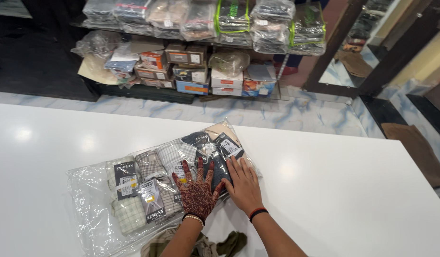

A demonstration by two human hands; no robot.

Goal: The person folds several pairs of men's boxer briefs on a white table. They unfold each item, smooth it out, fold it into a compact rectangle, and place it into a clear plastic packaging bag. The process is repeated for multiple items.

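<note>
Both hands are down flat on a clear plastic bag (134, 190) of folded cloth pieces, which lies on the white worktop (334, 190) near its front edge. The left hand (197, 192), patterned with henna, presses with fingers spread, gripping nothing. The right hand (243, 183) lies open just beside it, palm down. Green cloth (232, 242) sits at the near edge. Boxes (191, 71) are stacked on the floor beyond.

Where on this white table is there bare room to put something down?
Bare table right of the right hand, and the far-left stretch beyond the clear plastic packet. Crowded: the packet under both hands, left hand, and the olive cloth at the near edge.
</note>
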